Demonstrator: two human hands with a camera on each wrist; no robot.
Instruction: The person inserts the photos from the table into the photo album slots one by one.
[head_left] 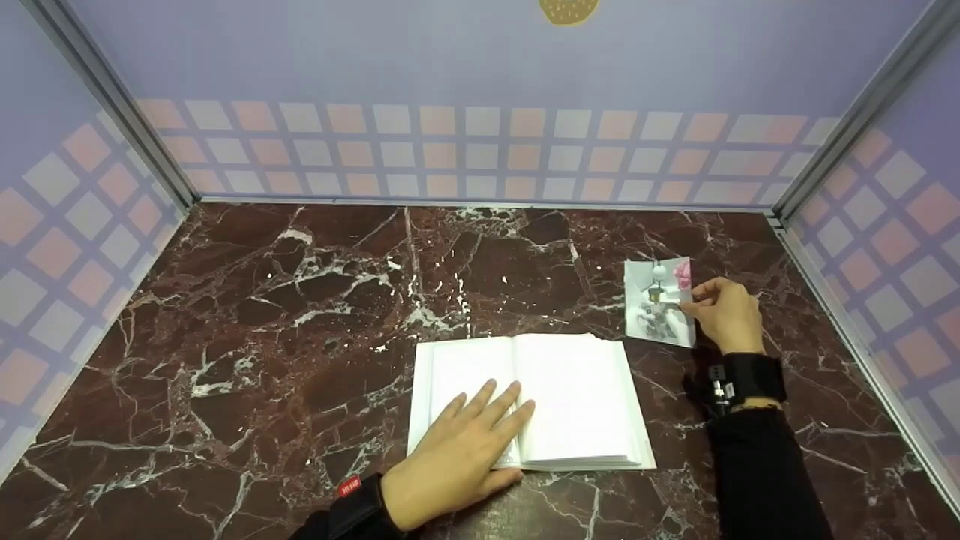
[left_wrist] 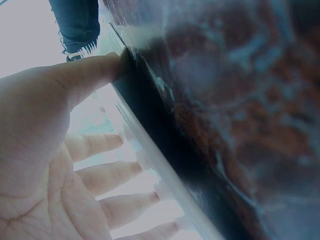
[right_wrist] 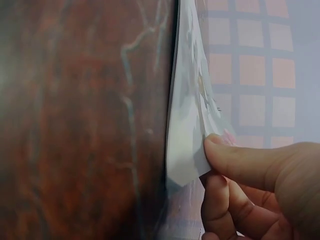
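An open book (head_left: 574, 405) with blank white pages lies on the dark marbled table. My left hand (head_left: 461, 450) rests flat on its left page near the spine, fingers spread; in the left wrist view the thumb (left_wrist: 95, 70) reaches the book's lower edge. To the right of the book, my right hand (head_left: 724, 311) pinches the right edge of a photo print (head_left: 652, 319) between thumb and fingers. The print has a pale grey and white picture with a pink patch in its upper right corner. In the right wrist view the pinched edge of the print (right_wrist: 187, 145) is lifted off the table.
The marbled table (head_left: 300, 360) runs back to a lilac wall (head_left: 480, 67) with pink and white squares. Similar side panels (head_left: 82, 202) stand at left and right, joined by grey metal corner posts (head_left: 112, 105).
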